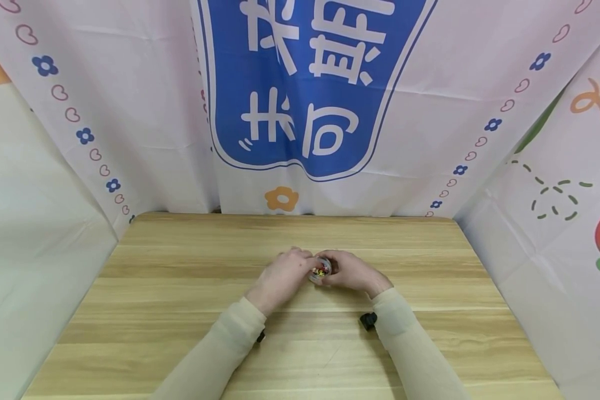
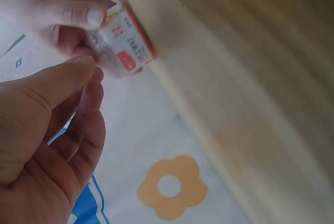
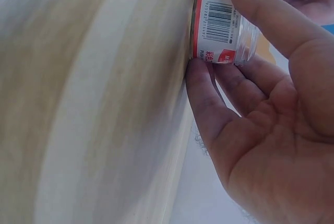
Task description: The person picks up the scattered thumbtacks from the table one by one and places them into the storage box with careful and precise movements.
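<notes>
A small clear jar (image 3: 216, 31) with a white and red label and a barcode stands upright on the wooden table. Seen from the head view, its mouth has no lid on it, and small colourful pieces (image 1: 321, 272) lie inside. My right hand (image 1: 350, 270) holds the jar from the right, thumb on one side and fingers on the other. My left hand (image 1: 286, 275) reaches to the jar's mouth from the left. In the left wrist view its thumb (image 2: 73, 75) meets the index finger, the others curled; I cannot tell whether a small piece is between the tips.
The wooden table (image 1: 180, 311) ends at a printed white curtain (image 1: 420, 139) behind the jar, with more cloth at both sides. A black device (image 1: 368, 320) shows by the right wrist, and another (image 1: 261, 336) beneath the left wrist.
</notes>
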Action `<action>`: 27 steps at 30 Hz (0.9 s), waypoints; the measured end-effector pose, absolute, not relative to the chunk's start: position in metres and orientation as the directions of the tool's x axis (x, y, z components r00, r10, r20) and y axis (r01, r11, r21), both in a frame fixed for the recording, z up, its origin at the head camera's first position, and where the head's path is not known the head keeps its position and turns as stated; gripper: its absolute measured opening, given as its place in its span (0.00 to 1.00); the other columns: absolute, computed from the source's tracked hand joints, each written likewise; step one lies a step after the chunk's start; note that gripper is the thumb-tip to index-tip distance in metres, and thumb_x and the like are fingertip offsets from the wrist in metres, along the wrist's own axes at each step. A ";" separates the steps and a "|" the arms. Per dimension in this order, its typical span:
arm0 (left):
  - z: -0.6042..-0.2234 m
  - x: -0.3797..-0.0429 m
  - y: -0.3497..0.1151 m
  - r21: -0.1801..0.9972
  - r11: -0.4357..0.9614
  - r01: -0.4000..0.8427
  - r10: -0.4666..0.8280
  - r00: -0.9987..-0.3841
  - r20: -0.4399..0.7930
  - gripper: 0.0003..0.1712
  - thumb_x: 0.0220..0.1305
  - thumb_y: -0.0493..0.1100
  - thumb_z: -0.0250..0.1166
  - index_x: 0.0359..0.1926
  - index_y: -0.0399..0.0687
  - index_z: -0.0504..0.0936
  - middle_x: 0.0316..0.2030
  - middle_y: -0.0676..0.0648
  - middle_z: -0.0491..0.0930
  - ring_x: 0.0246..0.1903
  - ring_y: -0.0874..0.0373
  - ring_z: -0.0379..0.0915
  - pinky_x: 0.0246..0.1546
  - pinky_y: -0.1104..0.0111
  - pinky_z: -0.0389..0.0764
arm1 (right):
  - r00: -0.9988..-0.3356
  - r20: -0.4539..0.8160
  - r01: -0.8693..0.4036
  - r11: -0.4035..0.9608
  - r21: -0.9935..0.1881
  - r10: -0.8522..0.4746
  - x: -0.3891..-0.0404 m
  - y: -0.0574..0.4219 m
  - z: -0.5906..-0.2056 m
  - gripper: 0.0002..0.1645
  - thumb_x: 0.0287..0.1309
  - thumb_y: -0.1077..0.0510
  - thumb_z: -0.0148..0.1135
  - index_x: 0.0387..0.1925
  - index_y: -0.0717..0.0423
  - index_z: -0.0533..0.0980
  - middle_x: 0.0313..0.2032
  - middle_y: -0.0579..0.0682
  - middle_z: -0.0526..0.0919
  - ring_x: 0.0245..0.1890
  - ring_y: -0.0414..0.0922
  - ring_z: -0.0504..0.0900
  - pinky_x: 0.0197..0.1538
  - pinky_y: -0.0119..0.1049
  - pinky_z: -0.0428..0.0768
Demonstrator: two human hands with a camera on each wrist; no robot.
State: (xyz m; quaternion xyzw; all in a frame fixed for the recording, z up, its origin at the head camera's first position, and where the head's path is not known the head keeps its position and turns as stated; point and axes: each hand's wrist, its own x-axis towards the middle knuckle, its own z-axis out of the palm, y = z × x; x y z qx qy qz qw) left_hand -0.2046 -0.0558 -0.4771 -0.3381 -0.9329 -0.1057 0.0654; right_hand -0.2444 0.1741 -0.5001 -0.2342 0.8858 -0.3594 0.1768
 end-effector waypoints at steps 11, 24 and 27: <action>-0.464 -0.196 -0.087 0.213 0.747 0.630 0.602 -0.777 0.188 0.16 0.76 0.35 0.79 0.61 0.48 0.95 0.58 0.46 0.96 0.61 0.47 0.92 0.67 0.54 0.93 | -0.835 -0.159 -0.266 0.639 -0.722 -0.527 -0.245 0.173 -0.502 0.34 0.72 0.55 0.85 0.75 0.52 0.84 0.66 0.53 0.92 0.66 0.48 0.88 0.76 0.54 0.87; -0.457 -0.189 -0.119 0.142 0.760 0.634 0.632 -0.772 0.071 0.14 0.74 0.32 0.80 0.57 0.46 0.96 0.54 0.45 0.97 0.55 0.47 0.94 0.59 0.54 0.96 | -0.839 -0.179 -0.234 0.637 -0.735 -0.514 -0.243 0.174 -0.500 0.34 0.73 0.56 0.84 0.76 0.52 0.83 0.66 0.52 0.91 0.65 0.47 0.88 0.76 0.54 0.86; -0.458 -0.186 -0.125 0.104 0.753 0.650 0.647 -0.760 0.059 0.11 0.75 0.32 0.79 0.54 0.46 0.96 0.49 0.45 0.97 0.50 0.49 0.94 0.54 0.56 0.97 | -0.840 -0.183 -0.227 0.638 -0.736 -0.510 -0.243 0.174 -0.500 0.34 0.73 0.56 0.84 0.76 0.51 0.83 0.66 0.52 0.91 0.65 0.47 0.87 0.76 0.54 0.86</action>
